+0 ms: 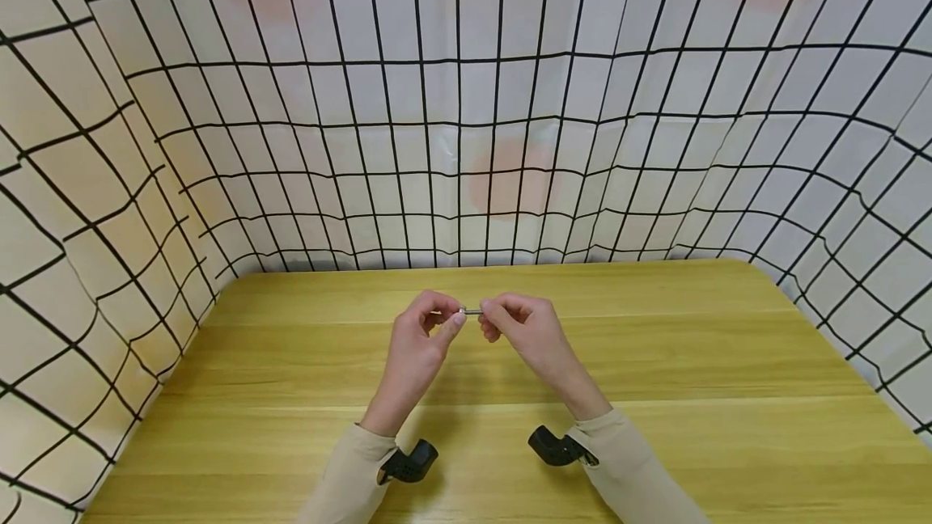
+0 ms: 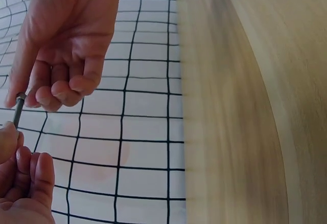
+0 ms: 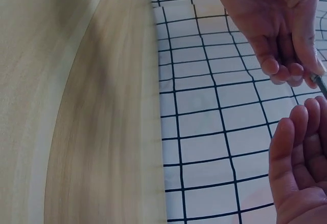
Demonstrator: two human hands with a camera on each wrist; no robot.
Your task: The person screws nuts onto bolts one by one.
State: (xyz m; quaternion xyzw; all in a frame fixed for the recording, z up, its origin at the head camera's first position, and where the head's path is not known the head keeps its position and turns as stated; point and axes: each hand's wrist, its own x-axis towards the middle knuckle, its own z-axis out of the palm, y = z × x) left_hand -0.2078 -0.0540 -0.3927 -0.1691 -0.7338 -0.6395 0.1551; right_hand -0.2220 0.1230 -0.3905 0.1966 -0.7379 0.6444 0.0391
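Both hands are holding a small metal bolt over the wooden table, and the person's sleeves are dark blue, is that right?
Not quite: the sleeves are beige, not dark blue, as the head view shows. The rest stands: the left hand and right hand hold the small metal bolt between them over the wooden table.

Ridged metal marks the bolt, smooth grained wood the tabletop, matt cloth the sleeves, plastic the wrist devices.

Metal rod (thin) between left grip and right grip
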